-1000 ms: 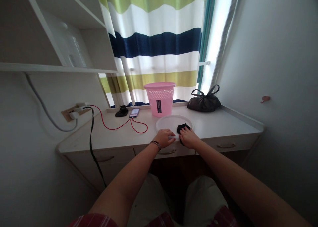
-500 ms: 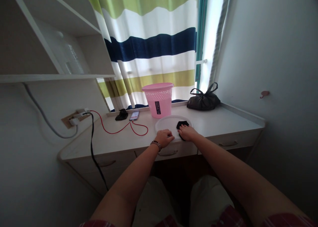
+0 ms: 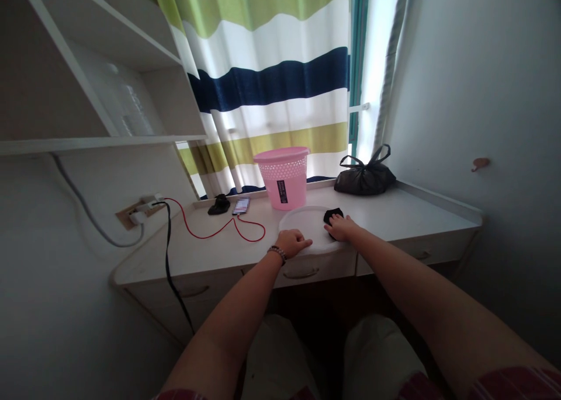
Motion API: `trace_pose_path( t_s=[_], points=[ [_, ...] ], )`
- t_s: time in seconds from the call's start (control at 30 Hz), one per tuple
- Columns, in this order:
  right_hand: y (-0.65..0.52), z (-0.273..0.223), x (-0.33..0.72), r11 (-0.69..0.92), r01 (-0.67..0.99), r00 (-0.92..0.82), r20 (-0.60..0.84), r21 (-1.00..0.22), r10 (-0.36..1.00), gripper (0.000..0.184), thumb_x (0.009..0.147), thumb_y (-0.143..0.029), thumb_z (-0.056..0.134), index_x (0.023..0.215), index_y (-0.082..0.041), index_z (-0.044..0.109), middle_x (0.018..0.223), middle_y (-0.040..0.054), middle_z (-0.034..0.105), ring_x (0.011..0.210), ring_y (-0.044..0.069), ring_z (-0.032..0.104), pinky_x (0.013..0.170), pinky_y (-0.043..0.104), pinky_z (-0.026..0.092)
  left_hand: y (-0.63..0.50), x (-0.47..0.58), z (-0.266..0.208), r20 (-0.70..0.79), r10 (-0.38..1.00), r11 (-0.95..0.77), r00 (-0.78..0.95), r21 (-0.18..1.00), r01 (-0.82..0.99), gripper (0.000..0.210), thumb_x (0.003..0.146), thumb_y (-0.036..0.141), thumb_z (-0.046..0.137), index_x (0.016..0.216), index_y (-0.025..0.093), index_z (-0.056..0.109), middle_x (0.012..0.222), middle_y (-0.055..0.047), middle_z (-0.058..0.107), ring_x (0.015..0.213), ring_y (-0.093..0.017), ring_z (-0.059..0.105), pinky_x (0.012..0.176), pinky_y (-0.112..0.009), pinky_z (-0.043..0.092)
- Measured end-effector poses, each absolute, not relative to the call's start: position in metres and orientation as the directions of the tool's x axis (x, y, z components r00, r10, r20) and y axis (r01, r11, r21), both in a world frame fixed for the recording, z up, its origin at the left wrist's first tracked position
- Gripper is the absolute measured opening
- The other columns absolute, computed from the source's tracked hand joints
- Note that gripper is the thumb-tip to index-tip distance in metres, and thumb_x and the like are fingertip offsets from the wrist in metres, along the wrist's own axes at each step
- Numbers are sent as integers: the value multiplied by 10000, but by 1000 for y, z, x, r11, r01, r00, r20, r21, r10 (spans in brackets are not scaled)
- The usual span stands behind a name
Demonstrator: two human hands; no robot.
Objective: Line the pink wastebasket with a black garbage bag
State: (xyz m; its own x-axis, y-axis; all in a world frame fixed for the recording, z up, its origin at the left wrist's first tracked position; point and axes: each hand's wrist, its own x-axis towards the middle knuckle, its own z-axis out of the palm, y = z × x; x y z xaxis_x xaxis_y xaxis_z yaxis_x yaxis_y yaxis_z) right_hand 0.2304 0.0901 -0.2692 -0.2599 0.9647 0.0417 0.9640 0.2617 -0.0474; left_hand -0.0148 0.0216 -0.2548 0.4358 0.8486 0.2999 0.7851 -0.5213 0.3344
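Observation:
A white round tray (image 3: 302,218) with a raised rim lies at the front edge of the desk. My left hand (image 3: 294,243), a beaded bracelet on its wrist, is closed at the tray's near left rim, its thumb pointing right. On the right part of the tray, my right hand (image 3: 342,228) presses a black cloth (image 3: 332,214) down, with its fingers bent over it. Much of the cloth is hidden under that hand. Just behind the tray stands a pink wastebasket (image 3: 287,184) with a perforated upper band.
A tied black plastic bag (image 3: 364,179) sits at the back right of the white desk (image 3: 416,213). To the left lie a phone (image 3: 241,206) on a red cable (image 3: 205,237) and a small black bundle (image 3: 218,205). A striped curtain (image 3: 272,84) hangs behind.
My right hand has slid the black cloth slightly to the right across the tray. My left hand stays at the rim. The whole view has shifted a little.

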Motion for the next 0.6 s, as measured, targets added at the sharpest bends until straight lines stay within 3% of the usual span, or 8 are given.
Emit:
trace_pose_path(
  t_s=[0.17, 0.27, 0.37, 0.5, 0.6],
  points=[
    [108, -275, 248, 268, 963, -267, 63, -19, 962, 680, 946, -538, 249, 1457, -109, 378, 1554, 196, 248, 1451, 348, 117, 1108, 626, 94, 37, -27, -248, 206, 827, -561, 523, 356, 747, 474, 778, 626, 611, 648, 171, 632, 743, -10, 646, 684, -131, 558, 693, -246, 407],
    [124, -280, 258, 278, 960, -275, 88, -27, 957, 656, 944, -526, 265, 1472, -147, 359, 1580, 168, 186, 1452, 358, 91, 1098, 624, 151, 48, -35, -246, 142, 819, -564, 556, 375, 735, 429, 760, 585, 646, 650, 171, 627, 746, -5, 648, 693, -128, 561, 691, -235, 411],
    [139, -285, 262, 257, 965, -250, 103, -50, 963, 709, 934, -529, 277, 1506, -109, 268, 1586, 179, 153, 1451, 351, 101, 1107, 570, 206, 55, -41, -242, 102, 808, -572, 580, 371, 731, 404, 768, 559, 646, 662, 170, 628, 733, -3, 649, 696, -129, 565, 698, -233, 415],
    [147, -289, 258, 221, 972, -211, 124, -75, 970, 858, 883, -602, 345, 1521, -52, 175, 1582, 201, 144, 1450, 355, 97, 1129, 507, 206, 47, -30, -233, 51, 805, -582, 591, 260, 771, 377, 817, 533, 597, 717, 173, 648, 751, -24, 651, 730, -158, 584, 730, -263, 430],
    [144, -289, 250, 181, 978, -167, 130, -107, 977, 890, 875, -627, 341, 1520, -41, 159, 1581, 209, 135, 1446, 357, 116, 1133, 496, 195, 28, 1, -234, 120, 776, -630, 619, 163, 759, 394, 871, 553, 510, 889, 197, 678, 956, -74, 656, 899, -217, 601, 833, -327, 445]
  ],
)
